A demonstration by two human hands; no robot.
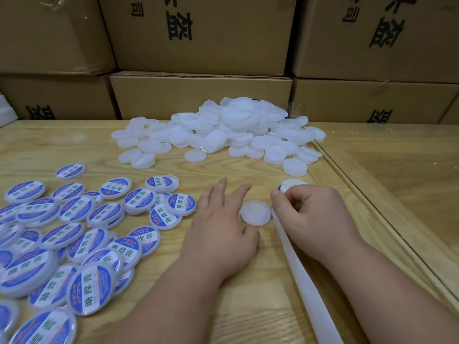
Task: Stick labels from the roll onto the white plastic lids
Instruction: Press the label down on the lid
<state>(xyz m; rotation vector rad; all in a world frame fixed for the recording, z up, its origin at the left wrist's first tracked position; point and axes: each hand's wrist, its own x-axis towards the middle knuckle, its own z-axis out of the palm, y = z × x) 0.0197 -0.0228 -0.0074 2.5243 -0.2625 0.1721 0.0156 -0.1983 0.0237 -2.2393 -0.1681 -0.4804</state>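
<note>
Nearest, a white backing strip (301, 276) runs up the wooden table (248, 306) from the lower edge to the right hand (315, 217), whose curled fingers pinch a label (291, 186) peeling off the strip's far end. Just left of it, one bare white lid (255, 212) lies flat on the table; the left hand (221, 229) rests beside it, fingers spread and relaxed, thumb touching the lid's near edge, gripping nothing. Further left, labelled lids (74, 239) with blue and white stickers lie scattered and overlapping. Beyond, a heap of unlabelled lids (236, 130) sits against stacked cardboard boxes (198, 45)
</note>
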